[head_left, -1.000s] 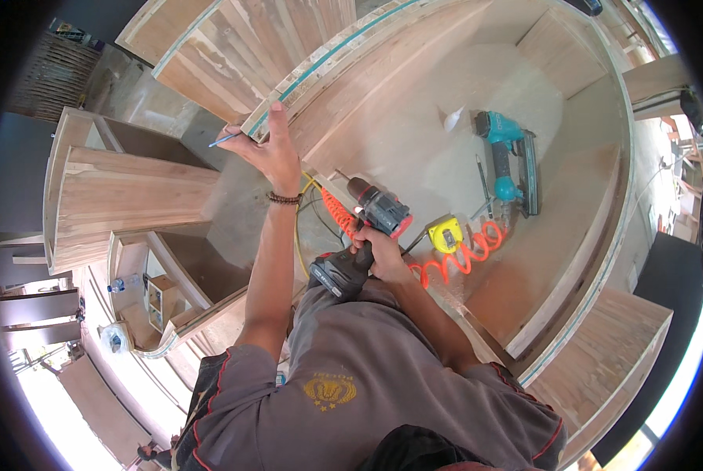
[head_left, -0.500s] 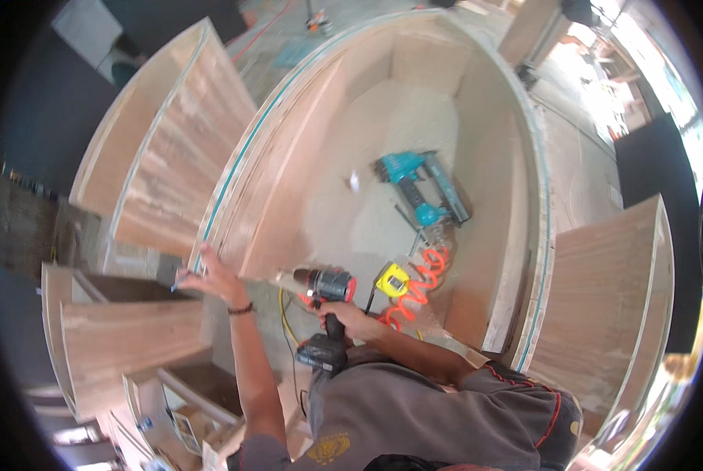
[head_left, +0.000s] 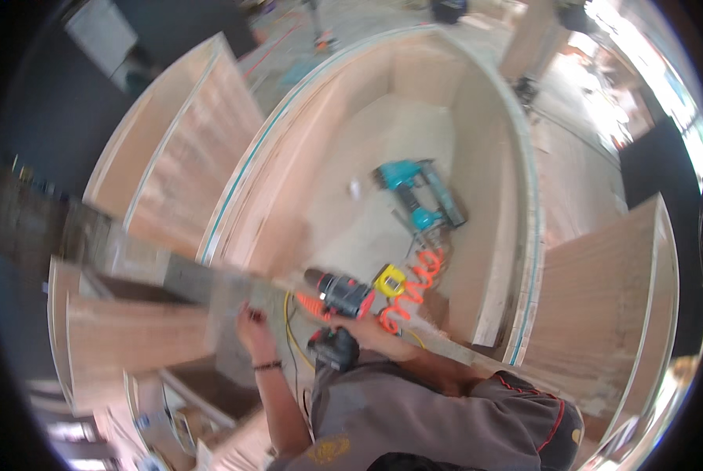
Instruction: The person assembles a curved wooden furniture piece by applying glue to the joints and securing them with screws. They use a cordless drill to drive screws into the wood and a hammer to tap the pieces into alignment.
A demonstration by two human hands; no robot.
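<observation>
My right hand (head_left: 359, 328) is wrapped round the grip of a black and red cordless drill (head_left: 343, 296), held in front of my body at the near end of the big wooden shell. Its chuck points up and to the left, and the battery hangs below my hand. My left hand (head_left: 257, 336), a dark bracelet at the wrist, is left of the drill, apart from the wood. The fingers are curled in, with something small and dark showing at them, too blurred to name. Close to the drill lies a yellow tape measure (head_left: 389, 280).
Inside the oval wooden shell (head_left: 536, 259) lie a teal nail gun (head_left: 414, 196), a coiled orange air hose (head_left: 422, 275) and a small white object (head_left: 355, 189). Curved plywood pieces (head_left: 198, 141) stand left and right (head_left: 602, 306). A yellow cable (head_left: 288, 322) hangs near my left arm.
My left hand has come back from the shell's left rim toward my body, its spread fingers now curled. The drill has shifted slightly right and turned, its chuck tipping upward.
</observation>
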